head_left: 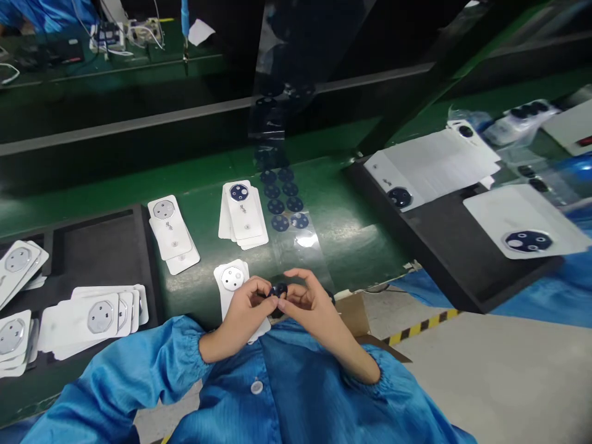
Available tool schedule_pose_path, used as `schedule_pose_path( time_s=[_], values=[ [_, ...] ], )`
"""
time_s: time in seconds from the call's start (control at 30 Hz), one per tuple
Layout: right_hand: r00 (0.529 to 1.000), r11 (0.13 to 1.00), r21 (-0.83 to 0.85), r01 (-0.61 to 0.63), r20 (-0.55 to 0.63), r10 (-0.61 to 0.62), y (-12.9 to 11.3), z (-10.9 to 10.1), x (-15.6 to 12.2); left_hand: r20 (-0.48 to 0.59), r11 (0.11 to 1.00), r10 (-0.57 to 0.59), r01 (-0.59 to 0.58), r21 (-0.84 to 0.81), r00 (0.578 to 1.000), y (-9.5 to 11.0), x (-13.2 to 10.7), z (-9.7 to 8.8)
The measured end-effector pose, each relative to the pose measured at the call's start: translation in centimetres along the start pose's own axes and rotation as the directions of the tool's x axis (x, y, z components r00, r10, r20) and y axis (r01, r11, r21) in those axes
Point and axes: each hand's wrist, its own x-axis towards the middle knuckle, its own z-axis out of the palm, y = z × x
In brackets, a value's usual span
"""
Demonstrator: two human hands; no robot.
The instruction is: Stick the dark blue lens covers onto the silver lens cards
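Left tray [150,259]: at your frame's left edge, bearing white panels with pale discs.
Loose panels [177,243]: left of centre, stacked on the green surface [203,216].
Near panel [224,297]: lower middle, partly hidden by your left hand.
Left hand [247,306]: thumb and forefinger pinching the dark piece.
Dark piece [278,290]: lower middle, at your fingertips; the step in hand looks like fine handling of it, and the next move calls for a light, steady edge hold.
Film strip [287,200]: upper middle to centre, dotted with dark discs.
Right hand [314,306]: thumb beside the piece, forefinger raised; whether it grips, you cannot tell.
Right tray [439,259]: right side, under more panels.
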Motion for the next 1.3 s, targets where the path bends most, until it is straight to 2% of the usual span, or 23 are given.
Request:
schedule_pose_path(
  time_s=[0.07,0.13,0.3,0.37,0.43,0.53,0.57,0.63,0.7,0.77,0.83,0.87,0.93,1.0,1.1,1.17,1.3],
  values=[
    [0.998,0.975,-0.213,0.058,0.000,-0.059,-0.4,-0.6,0.2,-0.025,1.000,0.018,-0.017,0.017,1.000,-0.1,-0.3,-0.2],
    [0.990,0.926,-0.350,0.140,0.064,-0.126,-1.1,-1.2,0.4,-0.042,0.997,0.057,-0.055,0.051,0.997,0.1,-0.5,-0.3],
    [0.958,0.905,-0.365,0.220,0.255,-0.130,-3.9,-2.0,1.5,-0.038,0.957,0.201,-0.188,0.220,0.979,0.9,-1.1,-0.4],
    [0.942,0.854,-0.448,0.263,0.312,-0.127,-5.3,-2.3,2.0,-0.045,0.915,0.264,-0.235,0.327,0.963,0.6,-1.9,-0.5],
    [0.935,0.801,-0.507,0.318,0.309,-0.176,-6.7,-2.7,2.9,-0.048,0.846,0.346,-0.289,0.449,0.937,-0.3,-3.1,-0.9],
    [0.917,0.741,-0.543,0.395,0.288,-0.277,-8.2,-2.7,4.9,0.088,0.684,0.473,-0.428,0.591,0.877,-2.3,-5.3,-1.5],
    [0.913,0.751,-0.530,0.394,0.320,-0.254,-8.4,-2.4,5.9,0.173,0.617,0.484,-0.475,0.628,0.858,-2.9,-5.8,-1.7],
    [0.889,0.819,-0.465,0.337,0.442,-0.116,-8.3,-1.3,8.0,0.362,0.429,0.421,-0.534,0.728,0.832,-3.8,-6.6,-1.9],
    [0.810,0.888,-0.401,0.223,0.584,0.060,-7.5,0.1,10.3,0.484,0.192,0.288,-0.545,0.816,0.826,-4.2,-6.9,-1.9],
    [0.720,0.916,-0.375,0.141,0.674,0.165,-6.5,1.4,12.6,0.516,0.010,0.233,-0.532,0.846,0.825,-4.4,-6.9,-1.9],
    [0.660,0.922,-0.372,0.105,0.720,0.215,-5.6,2.2,14.3,0.502,-0.056,0.299,-0.511,0.858,0.811,-4.7,-6.8,-1.9],
    [0.645,0.923,-0.373,0.099,0.730,0.226,-5.3,2.4,15.0,0.499,-0.077,0.342,-0.506,0.859,0.796,-4.8,-6.7,-1.9],
    [0.609,0.912,-0.397,0.100,0.749,0.259,-5.1,2.5,15.9,0.486,-0.099,0.409,-0.492,0.865,0.773,-5.1,-6.7,-1.9],
    [0.588,0.892,-0.436,0.118,0.755,0.291,-5.0,2.4,16.3,0.445,-0.081,0.454,-0.462,0.883,0.772,-5.2,-6.6,-1.9],
    [0.623,0.890,-0.451,0.073,0.717,0.312,-4.8,2.1,16.4,0.372,-0.020,0.462,-0.409,0.912,0.805,-5.0,-6.3,-2.1],
    [0.649,0.900,-0.436,0.006,0.686,0.329,-4.6,1.9,16.3,0.366,0.052,0.409,-0.422,0.905,0.836,-4.7,-6.1,-2.3],
    [0.664,0.905,-0.424,-0.021,0.671,0.330,-4.4,1.7,16.2,0.373,0.295,0.251,-0.438,0.849,0.893,-4.2,-5.7,-3.0]
  ],
)
